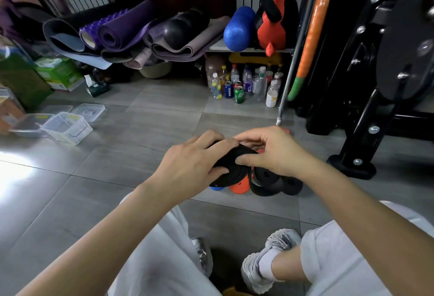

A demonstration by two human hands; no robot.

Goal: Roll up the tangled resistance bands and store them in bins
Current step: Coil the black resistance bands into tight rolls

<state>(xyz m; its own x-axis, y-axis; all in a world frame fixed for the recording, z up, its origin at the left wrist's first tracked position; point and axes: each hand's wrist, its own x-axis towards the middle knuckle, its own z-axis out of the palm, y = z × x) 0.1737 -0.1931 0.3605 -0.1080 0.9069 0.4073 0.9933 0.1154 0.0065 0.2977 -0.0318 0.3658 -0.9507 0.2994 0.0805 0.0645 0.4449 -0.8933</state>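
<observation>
A black resistance band [231, 166], partly coiled into a roll, is held above the floor in the middle of the head view. My left hand [192, 164] grips the roll from the left, thumb underneath. My right hand [270, 150] pinches the band's outer layer from the right with thumb and fingers. Below the hands on the tiles lie more bands: an orange one [239, 185], a bit of blue [217, 188] and black loops with black foam handles [279, 181]. Clear plastic bins [67, 127] with loose lids stand on the floor at the left.
A low shelf [218, 48] at the back holds rolled yoga mats and a blue foam roller [238, 29]. Several bottles and cans [244, 84] stand under it. A black gym machine frame [366, 131] fills the right. Green boxes [58, 72] sit far left. My shoes [263, 260] are below.
</observation>
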